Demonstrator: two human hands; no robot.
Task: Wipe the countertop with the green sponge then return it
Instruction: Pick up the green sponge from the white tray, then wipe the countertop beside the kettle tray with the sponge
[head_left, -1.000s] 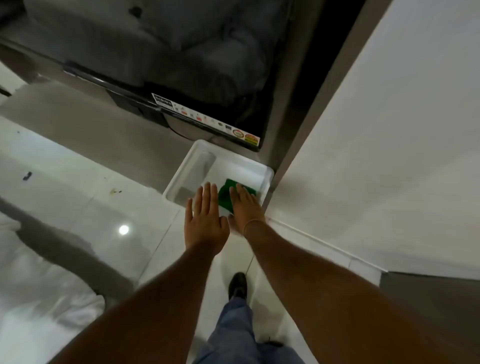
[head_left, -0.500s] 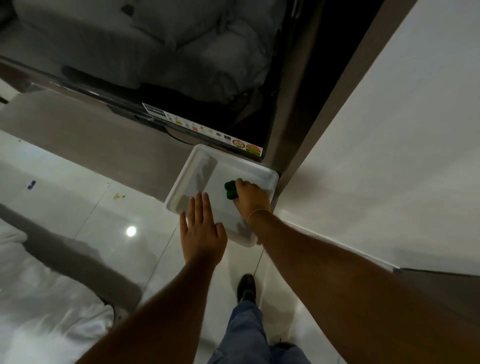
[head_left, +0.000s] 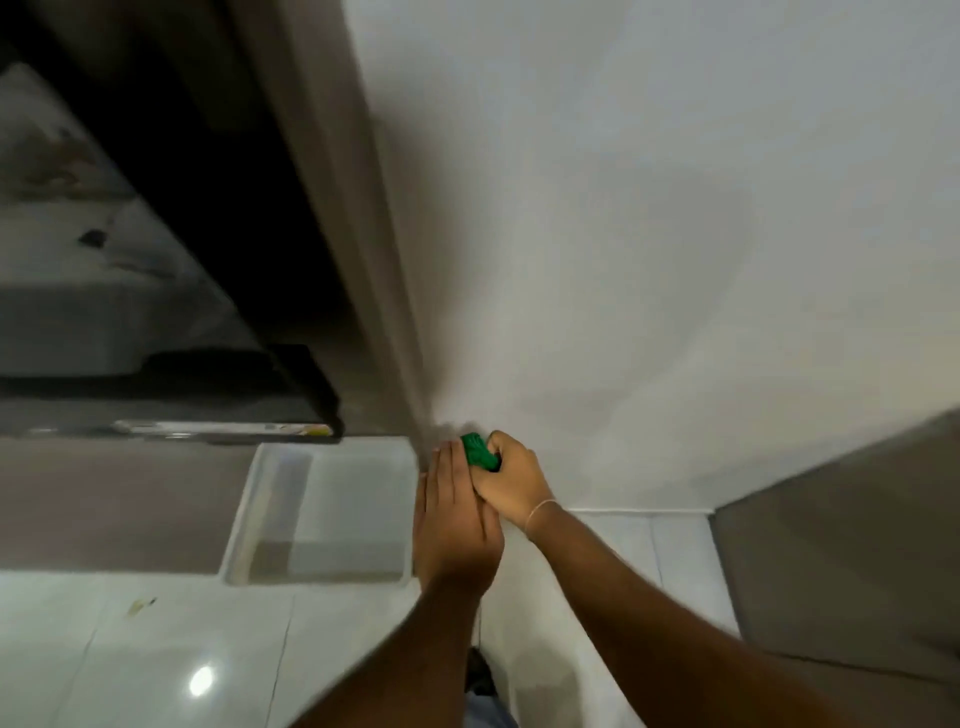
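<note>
The right hand (head_left: 511, 475) grips a crumpled green sponge (head_left: 477, 451) against the pale white counter (head_left: 649, 260), left hand (head_left: 457, 525) flat and empty beside it, beyond the shallow white plastic tray (head_left: 244, 519); wiping seems barely begun, return pending.

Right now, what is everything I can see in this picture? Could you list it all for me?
Sponge: one, green, gripped in the right hand, just right of the tray's far corner.
Tray: one, white, on the floor at the foot of the dark appliance; nothing in it.
Dark appliance: one, black and glossy, upper left, with a strip of stickers along its lower edge.
Wall: one, white, filling the right of the picture.
Floor tiles: several, white and shiny, bottom left, with a lamp reflection.
Shoe: one seen, dark, between the arms at the bottom.
Bracelet: one, thin, on the right wrist.
Right hand: one, closed round the sponge.
Left hand: one, flat, fingers straight, pressed against the right hand.
</note>
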